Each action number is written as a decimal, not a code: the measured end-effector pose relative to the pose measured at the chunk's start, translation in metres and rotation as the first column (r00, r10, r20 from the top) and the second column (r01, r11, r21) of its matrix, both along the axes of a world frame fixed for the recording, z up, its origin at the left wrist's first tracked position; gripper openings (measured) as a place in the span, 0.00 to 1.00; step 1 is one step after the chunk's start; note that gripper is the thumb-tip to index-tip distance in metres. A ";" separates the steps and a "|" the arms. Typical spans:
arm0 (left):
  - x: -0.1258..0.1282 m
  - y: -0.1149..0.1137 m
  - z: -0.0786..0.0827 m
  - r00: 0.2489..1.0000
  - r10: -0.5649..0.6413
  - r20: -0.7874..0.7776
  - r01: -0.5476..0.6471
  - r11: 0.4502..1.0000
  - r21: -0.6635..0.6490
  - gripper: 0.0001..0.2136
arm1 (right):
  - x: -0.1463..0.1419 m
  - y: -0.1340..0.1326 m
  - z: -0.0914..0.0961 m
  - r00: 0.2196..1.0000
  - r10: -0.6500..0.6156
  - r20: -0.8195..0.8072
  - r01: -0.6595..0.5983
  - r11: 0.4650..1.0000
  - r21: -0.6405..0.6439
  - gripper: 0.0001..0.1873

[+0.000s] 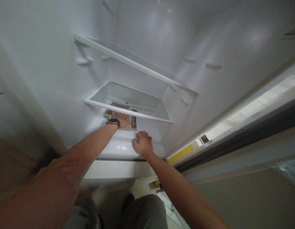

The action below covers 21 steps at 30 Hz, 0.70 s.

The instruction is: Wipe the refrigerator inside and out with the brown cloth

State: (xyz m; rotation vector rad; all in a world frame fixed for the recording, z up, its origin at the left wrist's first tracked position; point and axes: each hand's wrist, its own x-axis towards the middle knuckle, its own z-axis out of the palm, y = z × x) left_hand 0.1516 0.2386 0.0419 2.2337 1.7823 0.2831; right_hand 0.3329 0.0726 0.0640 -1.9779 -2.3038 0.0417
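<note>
My left hand (pixel 124 121), with a dark watch on its wrist, lies flat on a brown and beige patterned cloth (pixel 130 128). The cloth is spread on the white floor of a refrigerator (pixel 118 144), under the lower glass shelf. Its far part shows through the glass. My right hand (pixel 143 143) rests on the refrigerator floor just right of the cloth, apart from it. Its fingers are loosely bent, the thumb stands off to the side, and no object shows in it.
A glass shelf with a white frame (pixel 128 110) sits low over the cloth. Another glass shelf (pixel 138 66) is above it. Shelf supports (pixel 213 66) stick out of the side walls. At the right is the door with a dark seal (pixel 245 138). A yellow strip (pixel 180 155) lies beside it.
</note>
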 end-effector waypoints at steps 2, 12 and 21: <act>-0.001 -0.017 0.001 0.998 -0.004 -0.056 0.005 1.000 0.012 0.41 | 0.000 0.000 0.000 1.000 -0.004 0.000 0.004 1.000 0.004 0.18; -0.002 -0.079 0.003 0.990 0.013 -0.137 -0.017 0.999 -0.029 0.42 | 0.000 0.001 0.000 1.000 0.000 -0.017 0.000 1.000 0.010 0.16; 0.001 -0.070 0.011 0.988 0.008 -0.154 -0.024 0.994 -0.102 0.43 | 0.000 0.001 -0.001 1.000 0.006 -0.019 -0.006 1.000 0.025 0.15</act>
